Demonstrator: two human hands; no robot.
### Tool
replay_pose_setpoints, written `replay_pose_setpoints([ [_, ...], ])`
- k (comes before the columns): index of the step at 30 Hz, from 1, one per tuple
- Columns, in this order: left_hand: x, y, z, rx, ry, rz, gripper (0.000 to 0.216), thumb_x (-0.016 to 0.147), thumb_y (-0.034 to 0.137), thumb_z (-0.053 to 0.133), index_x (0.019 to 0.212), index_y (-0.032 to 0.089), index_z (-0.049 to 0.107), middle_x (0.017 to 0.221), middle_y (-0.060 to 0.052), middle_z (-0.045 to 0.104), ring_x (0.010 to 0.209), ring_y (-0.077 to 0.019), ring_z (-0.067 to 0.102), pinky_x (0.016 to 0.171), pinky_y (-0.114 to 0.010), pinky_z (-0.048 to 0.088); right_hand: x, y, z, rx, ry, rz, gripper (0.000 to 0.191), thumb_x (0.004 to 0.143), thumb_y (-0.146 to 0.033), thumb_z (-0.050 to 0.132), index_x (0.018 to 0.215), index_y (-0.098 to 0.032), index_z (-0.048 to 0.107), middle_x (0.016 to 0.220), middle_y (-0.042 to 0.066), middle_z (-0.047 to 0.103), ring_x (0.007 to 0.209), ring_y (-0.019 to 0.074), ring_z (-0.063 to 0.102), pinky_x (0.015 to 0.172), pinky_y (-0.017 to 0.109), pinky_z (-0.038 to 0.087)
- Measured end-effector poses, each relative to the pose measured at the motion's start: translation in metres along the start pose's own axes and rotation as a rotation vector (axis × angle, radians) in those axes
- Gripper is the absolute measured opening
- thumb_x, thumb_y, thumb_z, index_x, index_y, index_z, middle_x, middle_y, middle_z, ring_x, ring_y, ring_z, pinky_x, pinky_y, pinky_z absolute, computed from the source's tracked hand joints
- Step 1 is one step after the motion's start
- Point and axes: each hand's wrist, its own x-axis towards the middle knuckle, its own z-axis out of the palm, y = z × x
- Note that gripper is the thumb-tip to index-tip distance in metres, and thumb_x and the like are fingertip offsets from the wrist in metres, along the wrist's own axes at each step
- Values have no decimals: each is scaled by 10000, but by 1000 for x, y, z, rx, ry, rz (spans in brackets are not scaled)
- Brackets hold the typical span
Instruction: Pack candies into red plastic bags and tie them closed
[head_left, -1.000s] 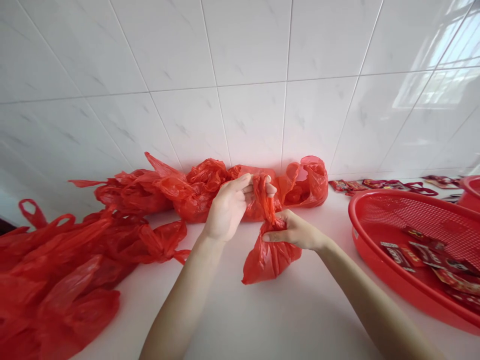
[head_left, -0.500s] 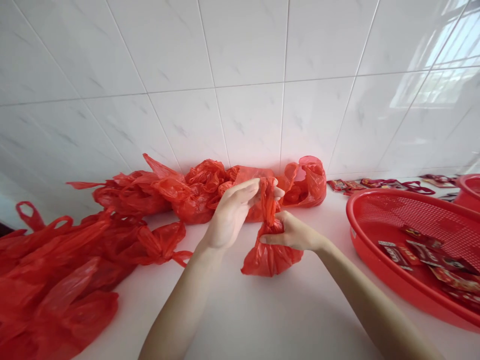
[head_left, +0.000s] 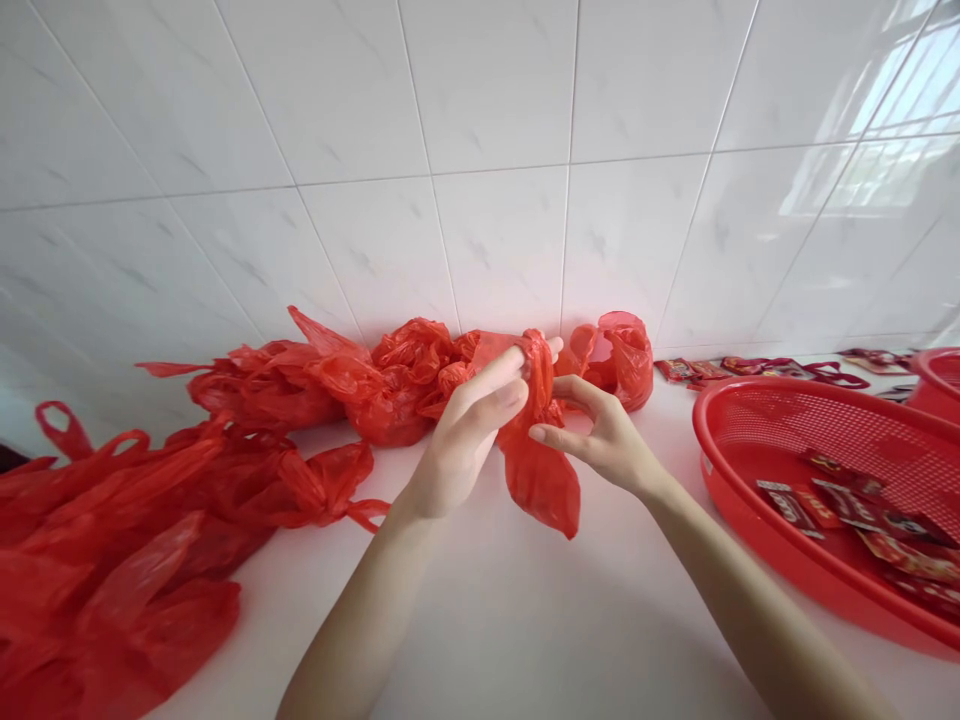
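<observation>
A crumpled red plastic bag (head_left: 541,485) hangs in front of me above the white table. Its twisted upper part is looped over the fingers of my left hand (head_left: 471,425), which holds it up with the fingers pointing toward the wall. From the right side my right hand (head_left: 604,440) grips the bag, thumb lying across its front and the other fingers partly hidden behind it. Lower down, the bag's end dangles loose and tapers to a point.
A heap of red plastic bags (head_left: 112,560) covers the left side. More bunched bags (head_left: 397,390) line the tiled wall (head_left: 495,90). At right stands a red perforated basket (head_left: 720,480) holding several snack packets (head_left: 862,510). Other packets (head_left: 679,371) lie along the wall behind it.
The bag has been drawn up and wrapped round my left fingers, and its lower part now hangs narrower. My right hand has moved up and slightly right along it.
</observation>
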Motion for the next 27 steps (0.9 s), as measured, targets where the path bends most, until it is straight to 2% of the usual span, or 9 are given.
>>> replay_pose_setpoints([
  [6, -2, 0, 3, 0, -16, -21, 453, 917, 522, 596, 1260, 240, 684, 1403, -81, 621, 1481, -353, 344, 1192, -485, 312, 0, -2, 3, 19, -13, 12, 250, 836, -415, 750, 954, -211, 665, 985, 39, 702, 918, 215, 655, 822, 359, 529],
  [12, 0, -2, -1, 22, -18, -37, 445, 953, 492, 555, 1300, 234, 663, 1485, -67, 555, 1499, -342, 316, 1212, -460, 274, -1, -4, 2, 30, -75, 53, 207, 879, -397, 694, 915, -193, 695, 909, 37, 718, 867, 210, 662, 765, 333, 517],
  [17, 6, -5, -8, -45, 84, -78, 500, 927, 507, 575, 1306, 189, 655, 1501, -100, 538, 1473, -383, 353, 1193, -487, 285, -1, -4, -1, 36, -157, 105, 213, 872, -390, 691, 903, -180, 710, 932, 48, 717, 878, 214, 655, 774, 337, 515],
  [23, 15, -7, -13, -147, 186, -125, 460, 848, 497, 643, 1123, 138, 733, 1391, -154, 630, 1376, -402, 484, 1149, -504, 345, -2, -3, -2, 166, -192, 155, 204, 808, -361, 761, 832, -171, 689, 835, 23, 663, 801, 175, 619, 756, 323, 506],
  [27, 18, -8, -15, -192, 225, -194, 433, 834, 472, 640, 1070, 123, 736, 1335, -176, 665, 1321, -395, 543, 1118, -504, 376, -2, -3, -4, 261, -238, 175, 197, 777, -298, 792, 739, -176, 642, 743, -16, 603, 707, 133, 572, 712, 298, 487],
])
